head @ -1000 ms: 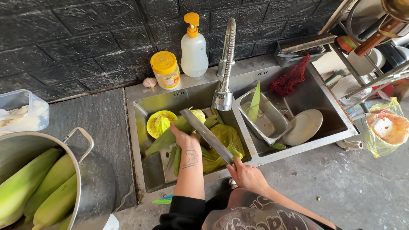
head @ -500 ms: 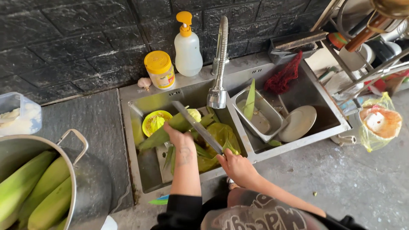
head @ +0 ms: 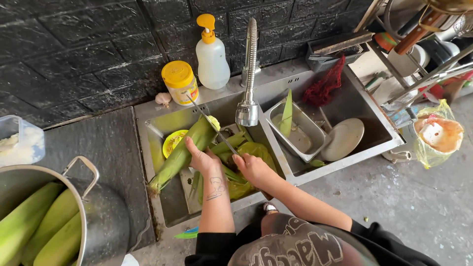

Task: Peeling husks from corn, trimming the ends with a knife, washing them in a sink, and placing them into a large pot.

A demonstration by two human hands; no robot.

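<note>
Head view: 1 scene is shown from above, over a steel double sink [head: 389, 133] set in a dark worktop [head: 98, 152].
Left hand [head: 199, 158]: it is clenched around an ear of corn in its green husk [head: 183, 151], gripped near the middle.
Corn relative to the grip: the ear is held slanted over the left basin; its tip points up toward the tap [head: 248, 106], its stalk end hangs down and to the left of the hand.
Right hand [head: 253, 167]: it is closed on the handle of a knife [head: 214, 126]; the handle itself is hidden by the fingers.
Knife: the thin blade is laid across the upper part of the ear, just beside the left hand; actual contact cannot be told.
Left basin: loose green husks [head: 236, 172] and a yellow bowl [head: 172, 142] are seen beneath the hands.
Right basin: a steel tray [head: 300, 135] with 1 husk leaf and a round plate [head: 343, 139] are lying in it.
Sink rim: a yellow-lidded jar [head: 180, 83] and a soap pump bottle [head: 212, 54] are stood behind the tap.
Worktop, left: a steel pot [head: 93, 216] is filled with husked ears.
</note>
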